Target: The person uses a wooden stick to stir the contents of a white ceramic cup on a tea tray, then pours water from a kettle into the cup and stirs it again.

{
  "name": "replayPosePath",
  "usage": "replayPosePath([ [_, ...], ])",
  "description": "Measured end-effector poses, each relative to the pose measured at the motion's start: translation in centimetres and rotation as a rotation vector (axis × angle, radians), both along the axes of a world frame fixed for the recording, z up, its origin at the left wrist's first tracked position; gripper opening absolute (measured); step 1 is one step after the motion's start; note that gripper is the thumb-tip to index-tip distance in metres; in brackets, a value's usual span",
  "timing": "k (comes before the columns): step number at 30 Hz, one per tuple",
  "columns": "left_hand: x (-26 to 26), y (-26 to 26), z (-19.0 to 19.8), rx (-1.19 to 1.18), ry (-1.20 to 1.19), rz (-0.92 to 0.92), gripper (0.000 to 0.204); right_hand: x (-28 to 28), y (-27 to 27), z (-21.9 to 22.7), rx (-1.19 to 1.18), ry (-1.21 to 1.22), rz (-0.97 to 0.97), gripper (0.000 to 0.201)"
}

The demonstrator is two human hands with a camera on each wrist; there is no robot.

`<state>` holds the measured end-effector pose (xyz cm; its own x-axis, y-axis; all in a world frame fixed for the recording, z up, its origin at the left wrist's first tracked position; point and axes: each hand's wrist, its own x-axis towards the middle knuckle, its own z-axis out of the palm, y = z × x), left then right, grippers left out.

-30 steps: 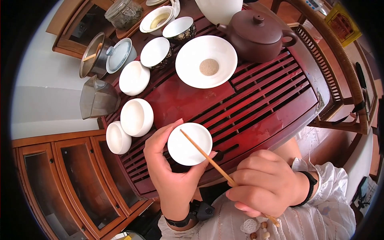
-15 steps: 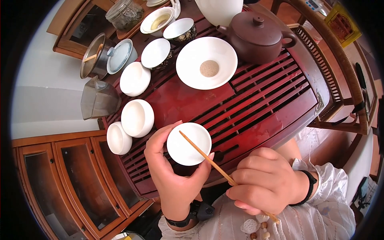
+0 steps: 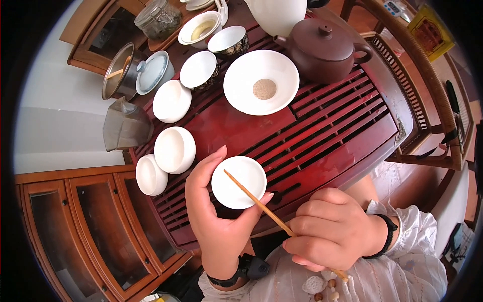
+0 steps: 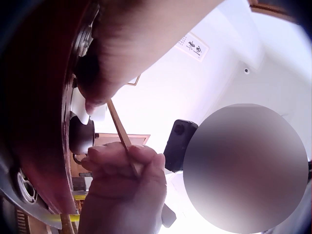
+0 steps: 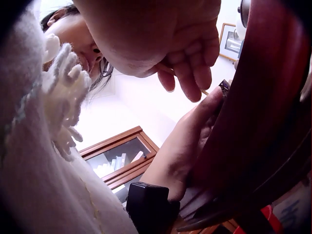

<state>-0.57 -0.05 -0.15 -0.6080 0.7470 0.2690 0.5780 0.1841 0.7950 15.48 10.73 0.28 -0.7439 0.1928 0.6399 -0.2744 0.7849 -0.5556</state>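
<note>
In the head view my left hand (image 3: pixel 220 221) holds a small white cup (image 3: pixel 232 190) by its sides, fingers at the far left and thumb at the near right. The fist of my right hand (image 3: pixel 329 229) grips a thin tapered wooden stick (image 3: pixel 274 217). Its narrow end lies over the mouth of the cup, and its thick end comes out below the fist. The left wrist view shows the right fingers curled around the stick (image 4: pixel 120 124). Beyond both hands stands a wide white bowl (image 3: pixel 236 95) with a brownish patch at its bottom.
The slatted red tea tray (image 3: pixel 332 123) spans the middle. Several white cups (image 3: pixel 174 150) line its left side, near a glass pitcher (image 3: pixel 127 126). A brown teapot (image 3: pixel 322 50) stands far right of centre, with a lidded bowl (image 3: pixel 153 73) and a glass jar (image 3: pixel 158 20) at far left.
The tip of the stick has shifted slightly toward me across the cup. Both hands keep their hold, and the head view has tilted a little, so the tableware sits lower in it.
</note>
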Motion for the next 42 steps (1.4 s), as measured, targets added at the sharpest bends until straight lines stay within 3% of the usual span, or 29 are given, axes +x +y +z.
replayPosePath([
  [6, 0.0, 0.3, 0.3, -0.031, -0.053, 0.038, 0.08, -0.3, 0.2, 0.2, 0.017, -0.013, -0.011, 0.018],
  [12, -0.2, 0.6, 0.4, -0.054, 0.07, 0.001, 0.085, -0.2, 0.5, 0.2, 0.032, -0.024, 0.005, 0.019],
  [14, -0.5, 0.4, 0.6, -0.064, 0.217, -0.071, 0.084, -0.2, 0.6, 0.2, 0.036, -0.021, 0.005, 0.019],
  [21, -1.1, -0.1, 0.5, -0.111, 0.118, -0.133, 0.079, -0.2, 0.7, 0.0, 0.002, -0.015, 0.036, 0.02],
  [26, -0.7, -0.2, 0.3, -0.092, 0.013, -0.068, 0.078, -0.1, 0.5, -0.1, 0.013, -0.004, 0.017, 0.019],
  [32, -0.4, 0.2, 0.1, 0.008, 0.055, -0.024, 0.073, 0.1, 0.2, 0.0, 0.031, -0.012, -0.041, 0.019],
  [37, -0.8, -0.4, -0.1, -0.064, 0.034, -0.057, 0.081, -0.1, -0.1, -0.1, 0.005, -0.009, 0.045, 0.019],
  [42, -0.8, -0.3, -0.1, -0.064, 0.049, -0.058, 0.083, 0.3, -0.3, 0.2, 0.043, -0.03, -0.085, 0.019],
])
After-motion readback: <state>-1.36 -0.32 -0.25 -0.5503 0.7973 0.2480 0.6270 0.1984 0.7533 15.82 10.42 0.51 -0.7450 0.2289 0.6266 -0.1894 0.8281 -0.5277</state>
